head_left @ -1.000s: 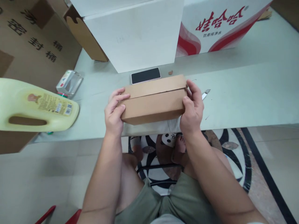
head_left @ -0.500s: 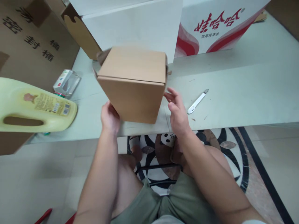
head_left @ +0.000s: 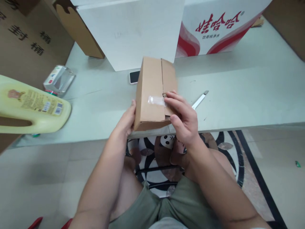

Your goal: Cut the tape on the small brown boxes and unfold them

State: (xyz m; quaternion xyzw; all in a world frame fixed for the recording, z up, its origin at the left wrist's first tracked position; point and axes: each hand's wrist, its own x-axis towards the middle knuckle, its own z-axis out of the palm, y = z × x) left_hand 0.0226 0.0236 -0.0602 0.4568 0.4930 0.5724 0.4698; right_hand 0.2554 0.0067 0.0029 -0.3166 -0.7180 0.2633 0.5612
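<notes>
A small brown cardboard box point(head_left: 150, 82) is held tilted near the table's front edge, its seamed side facing up. A short strip of clear tape point(head_left: 156, 100) lies across that side by the seam. My left hand point(head_left: 128, 120) grips the box's left side, its fingers partly hidden behind it. My right hand point(head_left: 185, 116) is curled over the right flap, with fingertips at the seam beside the tape and the thumb at the near corner. Just right of that hand lies a utility knife point(head_left: 200, 99), its lower end hidden by the hand.
Behind the box stand a white carton point(head_left: 133, 35) and a phone point(head_left: 134, 77), partly covered. To the left are a yellow jug point(head_left: 47, 117), a clear plastic bottle point(head_left: 60, 79) and a large brown carton point(head_left: 47, 19). The table point(head_left: 250, 95) ends just in front of the box.
The box has been turned and lowered, so its taped seam now shows. My right hand has moved from beside the box onto its flap. The phone has come into view.
</notes>
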